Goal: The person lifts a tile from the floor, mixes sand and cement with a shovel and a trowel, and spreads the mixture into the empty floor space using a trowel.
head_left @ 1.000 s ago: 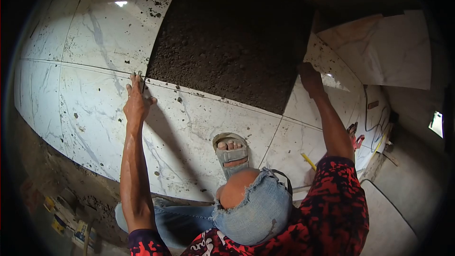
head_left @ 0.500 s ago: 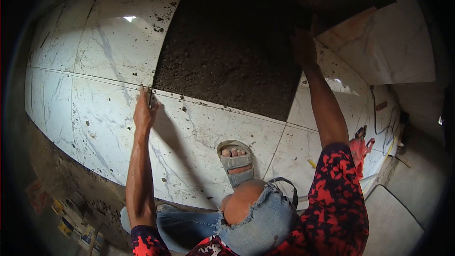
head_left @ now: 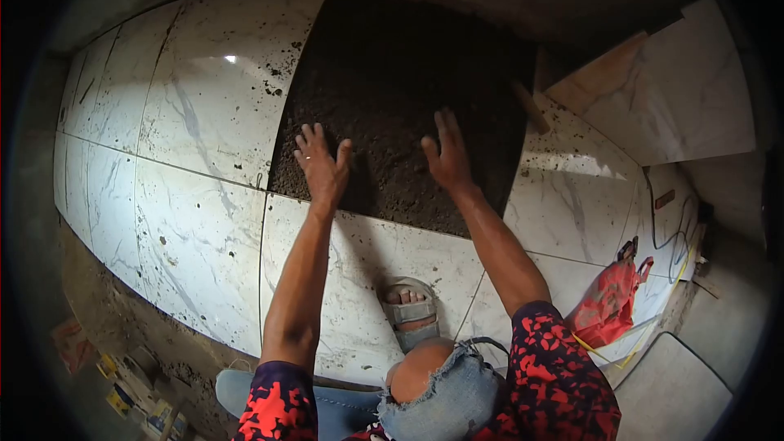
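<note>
A dark square bed of crumbly mortar or soil [head_left: 384,147] lies between white marble-look floor tiles [head_left: 204,90]. My left hand [head_left: 324,165] is over the near left part of this bed, fingers spread and palm down, holding nothing. Farther right, my right hand [head_left: 449,155] is also over the bed, its fingers stretched out with the thumb apart. Nothing is in it. Dark crumbs are scattered over the tile beside the bed's left edge. A short wooden piece [head_left: 531,106] sits at the bed's right edge.
A loose marble-look tile [head_left: 694,86] leans at the far right. A red plastic bag [head_left: 608,302] and a dark cord [head_left: 674,241] lie on the right-hand tiles. My sandalled foot [head_left: 411,309] rests on the front tile. Yellow-marked tools or packs [head_left: 122,392] are at lower left.
Both hands have left the bed's side edges and moved inward over the dark material. The view has shifted, showing more of the back wall and the red bag.
</note>
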The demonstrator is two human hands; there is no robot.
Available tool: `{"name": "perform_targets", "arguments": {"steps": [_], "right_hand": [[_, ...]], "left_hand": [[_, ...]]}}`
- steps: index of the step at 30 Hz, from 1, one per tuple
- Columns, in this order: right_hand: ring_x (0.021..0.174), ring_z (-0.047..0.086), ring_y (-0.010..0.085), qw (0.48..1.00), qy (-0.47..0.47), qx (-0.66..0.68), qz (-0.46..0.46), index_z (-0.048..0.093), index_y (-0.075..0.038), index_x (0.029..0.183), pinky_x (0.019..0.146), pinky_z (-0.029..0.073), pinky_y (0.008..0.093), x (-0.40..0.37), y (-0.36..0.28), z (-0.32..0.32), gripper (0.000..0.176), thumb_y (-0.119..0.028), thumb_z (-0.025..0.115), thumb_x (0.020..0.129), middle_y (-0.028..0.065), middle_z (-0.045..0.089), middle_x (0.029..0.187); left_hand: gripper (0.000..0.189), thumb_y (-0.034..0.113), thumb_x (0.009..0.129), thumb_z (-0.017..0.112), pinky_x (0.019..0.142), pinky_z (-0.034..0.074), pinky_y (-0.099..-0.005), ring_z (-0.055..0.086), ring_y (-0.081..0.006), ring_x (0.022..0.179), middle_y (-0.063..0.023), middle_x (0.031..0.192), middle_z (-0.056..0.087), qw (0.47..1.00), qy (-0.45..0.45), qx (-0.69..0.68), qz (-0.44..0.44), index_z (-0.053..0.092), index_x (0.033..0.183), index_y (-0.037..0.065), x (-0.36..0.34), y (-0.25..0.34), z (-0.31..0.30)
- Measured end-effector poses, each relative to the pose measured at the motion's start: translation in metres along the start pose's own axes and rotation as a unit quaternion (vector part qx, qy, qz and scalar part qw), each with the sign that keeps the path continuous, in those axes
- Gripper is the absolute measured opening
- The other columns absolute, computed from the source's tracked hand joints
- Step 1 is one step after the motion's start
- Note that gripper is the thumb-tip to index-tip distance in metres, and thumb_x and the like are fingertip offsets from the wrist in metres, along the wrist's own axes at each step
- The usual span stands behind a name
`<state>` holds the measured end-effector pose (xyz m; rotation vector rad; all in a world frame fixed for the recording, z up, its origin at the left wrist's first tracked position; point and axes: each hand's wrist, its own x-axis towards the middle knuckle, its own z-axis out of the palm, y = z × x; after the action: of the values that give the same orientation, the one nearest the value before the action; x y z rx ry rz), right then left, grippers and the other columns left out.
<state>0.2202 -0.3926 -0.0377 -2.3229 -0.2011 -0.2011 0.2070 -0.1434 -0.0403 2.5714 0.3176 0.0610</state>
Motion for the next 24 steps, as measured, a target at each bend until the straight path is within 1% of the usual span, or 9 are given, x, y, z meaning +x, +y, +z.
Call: {"name": "perform_targets", "arguments": {"steps": [4,7,9,10,12,13,15,19,24], "right_hand": [[0.129,0.035,0.0385,0.994,0.074,-0.077,0.02,0.044,-0.002,0.131,0.106,0.028,0.0473,0.058,0.037,-0.011,0.051,-0.033,0.05,0.092,0.0225,0.04,0.136],[0.127,0.037,0.0379,0.989,-0.02,-0.129,-0.068,0.046,-0.002,0.129,0.106,0.028,0.0463,0.063,0.047,-0.009,0.048,-0.033,0.048,0.092,0.0209,0.045,0.133],[0.126,0.038,0.038,0.969,-0.179,-0.038,-0.166,0.047,-0.002,0.128,0.106,0.028,0.0463,0.044,0.019,-0.008,0.047,-0.035,0.045,0.094,0.0192,0.046,0.133],[0.126,0.038,0.038,0.969,-0.182,-0.034,-0.164,0.047,-0.002,0.128,0.106,0.028,0.0463,0.031,0.017,-0.014,0.047,-0.035,0.045,0.094,0.0192,0.046,0.133],[0.128,0.036,0.038,0.985,-0.134,0.031,-0.104,0.047,-0.003,0.129,0.107,0.027,0.0464,0.011,0.026,-0.036,0.049,-0.037,0.042,0.095,0.0198,0.044,0.135],[0.128,0.036,0.038,0.985,-0.136,0.032,-0.105,0.047,-0.003,0.129,0.107,0.027,0.0464,0.0,0.034,-0.044,0.049,-0.037,0.042,0.095,0.0198,0.044,0.135],[0.129,0.035,0.0384,0.995,0.0,-0.095,-0.011,0.046,-0.002,0.13,0.108,0.025,0.0471,-0.021,0.048,-0.054,0.05,-0.038,0.04,0.095,0.0206,0.042,0.136],[0.128,0.035,0.0387,0.992,0.02,-0.125,0.002,0.046,-0.001,0.13,0.107,0.025,0.0484,-0.041,0.019,-0.02,0.051,-0.038,0.04,0.095,0.0214,0.041,0.136],[0.131,0.033,0.0349,0.999,0.022,-0.033,0.026,0.04,-0.001,0.134,0.107,0.025,0.0483,-0.004,-0.01,0.024,0.056,-0.04,0.042,0.094,0.0184,0.039,0.139]], "left_hand": [[0.074,0.052,0.091,0.044,0.113,0.009,-0.0491,0.016,-0.0393,0.138,-0.0214,0.148,0.021,0.993,-0.045,0.007,0.107,0.026,0.142,0.002,-0.007,0.031,0.009],[0.07,0.049,0.091,0.045,0.113,0.01,-0.0492,0.018,-0.0365,0.138,-0.02,0.148,0.024,0.978,-0.102,-0.015,0.183,0.029,0.141,0.003,-0.011,0.052,0.027],[0.063,0.043,0.092,0.047,0.113,0.012,-0.049,0.021,-0.033,0.138,-0.0166,0.148,0.026,0.962,-0.136,-0.088,0.219,0.032,0.14,0.005,-0.015,0.065,0.032],[0.063,0.043,0.092,0.047,0.113,0.012,-0.049,0.021,-0.033,0.138,-0.0166,0.148,0.026,0.963,-0.139,-0.085,0.215,0.032,0.14,0.005,-0.016,0.063,0.028],[0.058,0.04,0.093,0.047,0.113,0.013,-0.0487,0.022,-0.0329,0.138,-0.0149,0.148,0.026,0.961,-0.105,-0.113,0.229,0.033,0.14,0.009,-0.01,0.055,0.02],[0.055,0.039,0.093,0.046,0.113,0.011,-0.0485,0.021,-0.0326,0.138,-0.0137,0.149,0.026,0.974,-0.042,-0.033,0.222,0.034,0.14,0.011,-0.003,0.041,0.02],[0.057,0.042,0.093,0.044,0.113,0.01,-0.0487,0.02,-0.0323,0.138,-0.0131,0.149,0.025,0.99,0.04,0.078,0.113,0.034,0.14,0.011,0.016,0.015,0.013],[0.059,0.043,0.094,0.043,0.112,0.011,-0.0478,0.02,-0.0329,0.138,-0.0124,0.149,0.026,0.991,0.023,0.08,0.106,0.034,0.14,0.009,0.028,0.007,0.015],[0.057,0.042,0.092,0.047,0.112,0.014,-0.0445,0.024,-0.0312,0.137,-0.0118,0.147,0.031,0.986,-0.045,-0.014,0.158,0.038,0.138,0.008,0.013,0.049,0.037]]}}
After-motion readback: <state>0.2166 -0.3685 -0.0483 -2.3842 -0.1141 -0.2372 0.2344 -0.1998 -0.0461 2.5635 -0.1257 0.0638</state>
